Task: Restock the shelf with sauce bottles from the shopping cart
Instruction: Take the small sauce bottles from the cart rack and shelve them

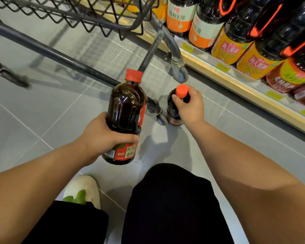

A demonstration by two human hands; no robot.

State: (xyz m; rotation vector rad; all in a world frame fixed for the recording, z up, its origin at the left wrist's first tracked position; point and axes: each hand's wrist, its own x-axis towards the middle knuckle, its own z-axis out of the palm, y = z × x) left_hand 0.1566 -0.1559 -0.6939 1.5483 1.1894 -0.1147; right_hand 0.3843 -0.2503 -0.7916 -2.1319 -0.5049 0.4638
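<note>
Crouched beside the cart, the left hand grips a big bottle round its body, while the right hand clasps a smaller bottle's neck, both seemingly bound for the shelf close by.

Supermkt aisle — wire cart, price-tagged shelf w/ stocked sauce bottles.

grey tiled floor, pale joints
</note>
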